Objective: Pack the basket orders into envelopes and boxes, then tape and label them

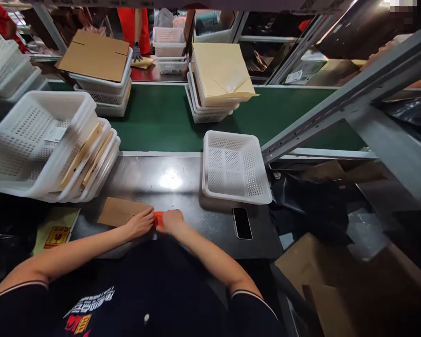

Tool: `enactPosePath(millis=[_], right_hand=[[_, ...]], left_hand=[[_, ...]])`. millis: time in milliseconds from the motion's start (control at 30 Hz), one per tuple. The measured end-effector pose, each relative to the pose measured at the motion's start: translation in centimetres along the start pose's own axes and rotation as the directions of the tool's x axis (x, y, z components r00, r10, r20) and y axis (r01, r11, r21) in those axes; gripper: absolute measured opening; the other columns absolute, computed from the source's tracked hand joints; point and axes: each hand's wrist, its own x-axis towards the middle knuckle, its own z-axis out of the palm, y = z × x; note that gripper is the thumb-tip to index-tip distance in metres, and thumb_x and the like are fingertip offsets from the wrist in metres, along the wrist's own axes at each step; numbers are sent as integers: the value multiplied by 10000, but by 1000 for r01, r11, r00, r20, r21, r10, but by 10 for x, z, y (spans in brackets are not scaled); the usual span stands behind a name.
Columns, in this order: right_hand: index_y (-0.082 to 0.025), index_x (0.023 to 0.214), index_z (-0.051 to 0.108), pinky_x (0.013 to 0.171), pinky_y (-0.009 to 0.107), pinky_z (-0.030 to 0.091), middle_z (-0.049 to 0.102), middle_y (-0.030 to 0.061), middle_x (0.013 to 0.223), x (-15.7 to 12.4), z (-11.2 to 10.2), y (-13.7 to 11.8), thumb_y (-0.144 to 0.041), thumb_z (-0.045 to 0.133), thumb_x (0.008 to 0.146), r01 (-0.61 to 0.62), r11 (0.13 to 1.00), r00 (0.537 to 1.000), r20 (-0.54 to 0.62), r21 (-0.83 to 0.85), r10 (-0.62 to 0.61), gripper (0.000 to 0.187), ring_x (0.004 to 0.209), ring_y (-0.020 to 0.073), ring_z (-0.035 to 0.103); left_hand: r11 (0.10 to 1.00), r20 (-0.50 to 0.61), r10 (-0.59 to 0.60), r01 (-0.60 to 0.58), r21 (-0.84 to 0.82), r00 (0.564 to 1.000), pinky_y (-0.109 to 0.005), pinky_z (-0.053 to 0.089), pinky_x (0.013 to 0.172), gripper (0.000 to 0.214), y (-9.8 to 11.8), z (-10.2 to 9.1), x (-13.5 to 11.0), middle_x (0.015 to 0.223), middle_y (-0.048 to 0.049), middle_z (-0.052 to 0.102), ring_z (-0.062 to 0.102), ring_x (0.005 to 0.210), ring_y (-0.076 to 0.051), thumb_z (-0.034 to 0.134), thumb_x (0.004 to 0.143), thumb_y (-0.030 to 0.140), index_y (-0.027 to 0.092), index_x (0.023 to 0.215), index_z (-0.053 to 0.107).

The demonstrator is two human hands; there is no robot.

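My right hand [171, 221] is closed around a small bright orange object [157, 219], mostly covered by the fingers, so its kind cannot be told. Right beside it my left hand [142, 223] has its fingers pinched together at the orange object's left side; what they grip is hidden. A flat brown piece of cardboard [121, 211] with a slit lies on the metal table [154, 180], partly behind my left hand. To the right of both hands a phone [242, 223] with a dark screen rests on the table.
White perforated baskets [236, 166] stand at the table's right rear. Nested baskets [38, 140] holding envelopes are at left. On the green conveyor [154, 117] are stacks topped with cardboard [94, 56] and yellow envelopes [222, 70]. A metal post [323, 112] slants at right; a gloved co-worker's hand [137, 52] is beyond.
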Motion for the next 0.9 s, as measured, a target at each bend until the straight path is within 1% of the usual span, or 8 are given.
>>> enactPosePath(millis=[200,300,367,467,567,733,800,900], right_hand=[[-128,1049,790,865,417,557,800,202,1037,-32,-20,-3,-402,645,934,-81,994,995,-71,-77,75,331,1015,357,763],[-132,1094,771,844,386,553,795,210,1061,-38,-17,29,-545,555,986,-159,987,978,-141,-7,156,479,1018,351,761],[-127,1135,744,847,369,544,789,214,1085,-40,-1,55,-589,479,1019,-185,975,955,-211,124,208,545,1011,335,758],[-117,1133,723,887,377,535,778,219,1108,-44,38,91,-571,433,1035,-199,947,905,-322,253,277,548,1016,332,747],[-115,1101,731,963,445,532,776,222,1078,-51,77,119,-497,394,1033,-225,952,883,-369,210,290,514,1037,363,738],[-154,1039,753,1068,511,502,790,233,1045,-59,110,140,-564,332,1012,-220,974,878,-422,61,225,589,1074,399,727],[-154,995,750,1038,534,516,783,265,1025,-57,112,142,-609,355,990,-215,976,896,-392,27,208,603,1075,431,729],[-219,861,736,886,556,574,780,243,888,-51,104,141,-625,430,935,-258,966,928,-277,5,250,513,966,453,763]], left_hand=[[997,189,49,-36,-72,981,-559,391,1151,178,0,-8,52,773,-75,789,713,965,-325,876,577,177,234,720,787],[989,77,57,-46,-143,995,-604,276,1228,476,3,-18,46,1138,-97,798,615,1278,-372,835,698,345,288,1168,791],[981,-76,-105,90,-174,992,-725,186,1221,819,9,-17,28,1530,-160,591,375,1510,-456,811,736,460,305,1506,579],[873,-192,-470,422,-242,861,-824,176,1159,1083,20,-6,-14,1712,-224,306,253,1552,-534,874,675,440,290,1634,394],[689,-247,-715,601,-405,654,-744,289,1173,974,24,6,-60,1665,-221,392,402,1490,-489,873,701,408,301,1584,478],[302,-241,-950,379,-875,199,-548,473,1149,971,16,20,-93,1599,-153,499,528,1428,-368,783,798,565,287,1635,377],[195,-156,-971,220,-956,182,-488,525,1107,897,16,28,-83,1545,-145,572,597,1374,-318,665,902,575,250,1662,316],[150,-79,-965,277,-949,251,-525,514,1108,785,18,23,-60,1549,-185,574,577,1406,-345,568,969,568,204,1637,373]])
